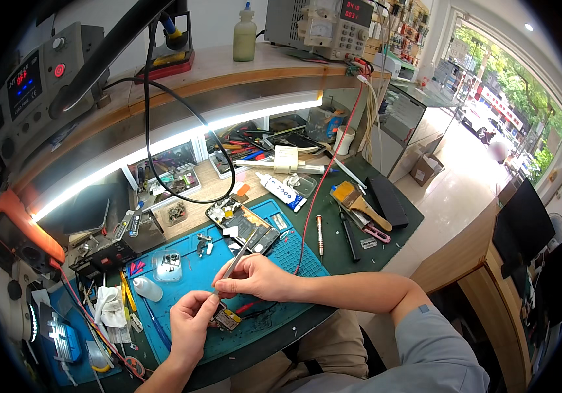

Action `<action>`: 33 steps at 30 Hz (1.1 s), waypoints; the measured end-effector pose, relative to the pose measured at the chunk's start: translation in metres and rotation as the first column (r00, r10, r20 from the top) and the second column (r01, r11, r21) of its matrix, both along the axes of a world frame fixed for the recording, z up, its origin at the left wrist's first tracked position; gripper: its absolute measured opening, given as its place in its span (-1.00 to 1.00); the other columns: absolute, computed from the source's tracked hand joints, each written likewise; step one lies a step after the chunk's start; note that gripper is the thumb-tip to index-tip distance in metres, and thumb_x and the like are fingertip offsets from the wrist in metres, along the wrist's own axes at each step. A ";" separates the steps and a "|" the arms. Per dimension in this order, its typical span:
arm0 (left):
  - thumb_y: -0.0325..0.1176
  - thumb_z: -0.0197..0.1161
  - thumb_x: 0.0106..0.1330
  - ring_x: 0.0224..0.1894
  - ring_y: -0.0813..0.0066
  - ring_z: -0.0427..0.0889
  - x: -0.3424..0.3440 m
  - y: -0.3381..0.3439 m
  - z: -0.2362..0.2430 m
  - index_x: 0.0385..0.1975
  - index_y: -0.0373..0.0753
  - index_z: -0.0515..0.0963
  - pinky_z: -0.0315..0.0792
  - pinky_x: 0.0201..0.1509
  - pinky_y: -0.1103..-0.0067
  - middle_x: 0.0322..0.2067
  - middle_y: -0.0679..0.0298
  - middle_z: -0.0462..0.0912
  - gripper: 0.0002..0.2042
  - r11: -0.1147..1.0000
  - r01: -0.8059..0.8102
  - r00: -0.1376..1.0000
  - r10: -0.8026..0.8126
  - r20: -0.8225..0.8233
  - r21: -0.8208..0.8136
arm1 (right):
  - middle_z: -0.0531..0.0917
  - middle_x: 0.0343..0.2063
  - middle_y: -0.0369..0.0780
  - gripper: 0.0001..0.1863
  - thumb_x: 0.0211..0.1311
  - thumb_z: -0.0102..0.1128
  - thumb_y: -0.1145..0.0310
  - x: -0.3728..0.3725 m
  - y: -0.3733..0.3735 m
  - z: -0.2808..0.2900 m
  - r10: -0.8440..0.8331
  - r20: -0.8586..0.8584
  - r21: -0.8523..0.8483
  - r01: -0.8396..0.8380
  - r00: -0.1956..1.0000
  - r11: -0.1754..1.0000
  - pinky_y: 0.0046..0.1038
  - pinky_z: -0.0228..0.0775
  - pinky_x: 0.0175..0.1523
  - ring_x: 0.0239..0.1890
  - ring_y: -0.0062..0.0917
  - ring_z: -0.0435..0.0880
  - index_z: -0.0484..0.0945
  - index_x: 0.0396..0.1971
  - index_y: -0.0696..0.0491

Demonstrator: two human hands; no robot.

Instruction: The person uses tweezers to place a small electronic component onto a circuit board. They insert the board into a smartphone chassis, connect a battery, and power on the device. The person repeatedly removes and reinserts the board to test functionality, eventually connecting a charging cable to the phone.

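Note:
My right hand (248, 278) is closed around slim metal tweezers (235, 261), which slant up and away over the mat. Close beside it, my left hand (192, 321) pinches a small dark electronic part with a yellow patch (227, 318); my fingers hide some of it. Red and black leads (247, 306) lie right by this part. Beyond my hands, an opened phone (245, 226) with its insides showing rests on the blue work mat (189, 262). Small loose parts (203, 245) lie left of the phone.
A clear dish (167, 265) and a white bottle (148, 289) stand on the mat's left. To the right are a brush (361, 205), a screwdriver (320, 236) and a glue tube (282, 192). A black cable (146, 131) loops down from above. An orange multimeter (22, 229) stands far left.

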State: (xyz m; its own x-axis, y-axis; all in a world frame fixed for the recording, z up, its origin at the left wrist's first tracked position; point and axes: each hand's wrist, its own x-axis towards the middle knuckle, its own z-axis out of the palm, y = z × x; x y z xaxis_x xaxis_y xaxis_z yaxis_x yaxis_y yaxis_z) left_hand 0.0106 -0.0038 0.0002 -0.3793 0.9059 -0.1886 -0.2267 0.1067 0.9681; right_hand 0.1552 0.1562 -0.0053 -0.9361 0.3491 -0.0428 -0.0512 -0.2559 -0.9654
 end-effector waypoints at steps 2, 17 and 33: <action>-0.31 0.30 0.40 -0.41 0.77 0.58 0.000 0.000 0.000 -0.26 -0.29 0.64 0.43 -0.41 0.75 -0.40 0.40 0.67 -0.84 1.000 0.001 1.000 -0.001 -0.004 -0.002 | 0.70 -0.18 -0.21 -0.75 0.38 0.28 0.33 0.000 0.000 0.000 -0.001 -0.006 -0.009 0.001 1.000 1.000 -0.52 0.60 0.05 -0.11 -0.60 0.69 0.62 -0.10 0.18; -0.31 0.31 0.40 -0.42 0.77 0.57 0.001 0.000 0.002 -0.28 -0.29 0.64 0.45 -0.40 0.75 -0.41 0.41 0.66 -0.84 1.000 0.000 1.000 -0.001 -0.023 -0.018 | 0.71 -0.24 -0.23 -0.75 0.36 0.31 0.31 0.000 -0.002 -0.001 -0.027 -0.027 -0.006 0.027 0.999 1.000 -0.55 0.60 -0.02 -0.19 -0.63 0.69 0.63 -0.13 0.19; -0.35 0.32 0.39 -0.32 0.74 0.57 0.000 0.000 0.006 -0.13 -0.29 0.59 0.46 -0.31 0.74 -0.28 0.39 0.66 -0.82 0.997 0.033 0.999 -0.033 -0.002 -0.067 | 0.71 -0.24 -0.23 -0.72 0.38 0.29 0.26 0.002 0.004 0.003 -0.057 -0.010 0.084 0.057 0.998 0.995 -0.53 0.57 -0.01 -0.18 -0.63 0.68 0.63 -0.12 0.19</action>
State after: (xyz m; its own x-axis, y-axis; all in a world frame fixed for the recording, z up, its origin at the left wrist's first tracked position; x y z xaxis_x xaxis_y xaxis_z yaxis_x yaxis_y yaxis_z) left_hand 0.0103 -0.0036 0.0060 -0.3500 0.9034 -0.2478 -0.2187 0.1784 0.9593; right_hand 0.1577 0.1597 -0.0019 -0.9147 0.4042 -0.0041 -0.0709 -0.1704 -0.9828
